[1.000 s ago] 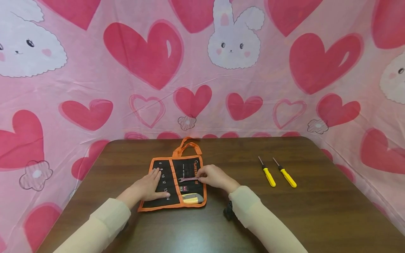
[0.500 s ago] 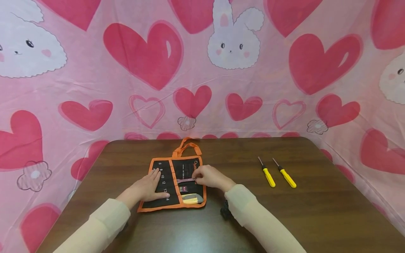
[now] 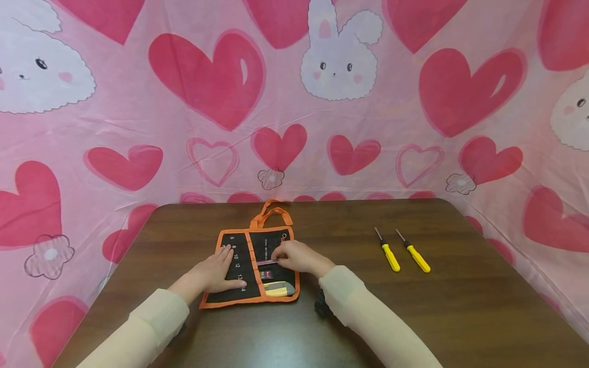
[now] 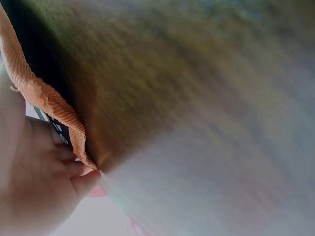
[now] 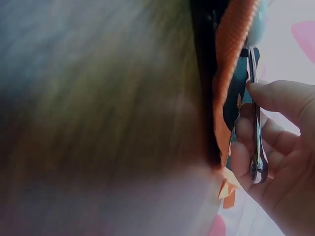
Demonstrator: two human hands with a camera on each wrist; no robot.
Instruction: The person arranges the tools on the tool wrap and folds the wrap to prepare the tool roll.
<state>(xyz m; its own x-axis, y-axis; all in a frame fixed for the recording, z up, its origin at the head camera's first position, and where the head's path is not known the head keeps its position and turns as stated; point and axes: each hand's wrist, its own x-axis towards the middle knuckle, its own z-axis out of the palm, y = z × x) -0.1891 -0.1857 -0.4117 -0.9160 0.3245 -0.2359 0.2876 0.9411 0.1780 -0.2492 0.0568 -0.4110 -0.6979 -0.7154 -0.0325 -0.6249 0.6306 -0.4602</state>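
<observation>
A black tool pouch with orange trim (image 3: 230, 305) lies unfolded on the table, white size numbers printed down its left half. My left hand (image 3: 209, 273) rests on that half with fingers extended and thumb spread. Over the right half, my right hand (image 3: 299, 256) pinches a small metal wrench (image 5: 257, 132) between thumb and fingers. In the head view the wrench's left end meets the pouch's central orange strip, where its tip is hidden. Below it in the pouch sit a small flat case (image 3: 267, 275) and a yellow and grey utility knife (image 3: 278, 290).
Two screwdrivers with yellow handles, a left one (image 3: 390, 256) and a right one (image 3: 417, 258), lie on the brown table (image 3: 349, 220) to the right. Orange straps (image 3: 271, 214) extend from the pouch's far edge. Behind the table hangs a pink cloth (image 3: 285, 112) with hearts and rabbits.
My right hand has moved left over the pouch, carrying the wrench, whose left end has gone from lying in view to hidden at the central strip. My left hand has stayed put.
</observation>
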